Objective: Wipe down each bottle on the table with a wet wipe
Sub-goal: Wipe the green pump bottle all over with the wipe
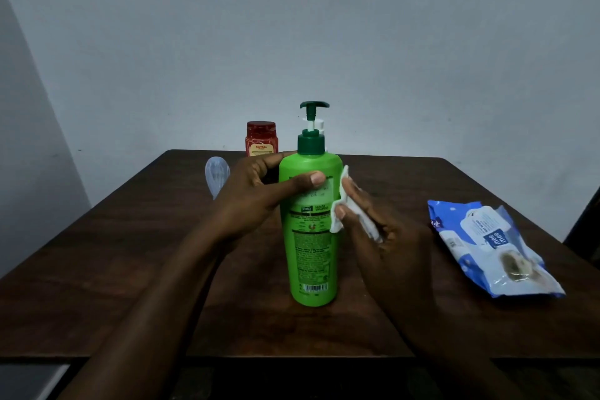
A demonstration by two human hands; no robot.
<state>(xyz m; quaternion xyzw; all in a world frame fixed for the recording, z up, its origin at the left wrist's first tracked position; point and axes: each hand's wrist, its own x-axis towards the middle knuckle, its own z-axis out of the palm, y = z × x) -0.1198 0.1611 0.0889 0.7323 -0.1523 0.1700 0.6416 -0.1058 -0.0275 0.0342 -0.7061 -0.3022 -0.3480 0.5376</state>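
Note:
A tall green pump bottle [310,250] with a dark green pump stands upright in the middle of the brown table [130,237]. My left hand [256,195] grips its upper part, thumb across the label. My right hand [380,234] presses a folded white wet wipe [341,204] against the bottle's right side. A red bottle [261,139] stands at the table's far edge. A white pump top [319,125] shows behind the green bottle; its body is hidden. A clear bottle [216,177] lies left of my left hand.
A blue and white pack of wet wipes [487,247] lies on the table at the right. A pale wall rises behind the table. The table's front edge runs across the bottom of the view.

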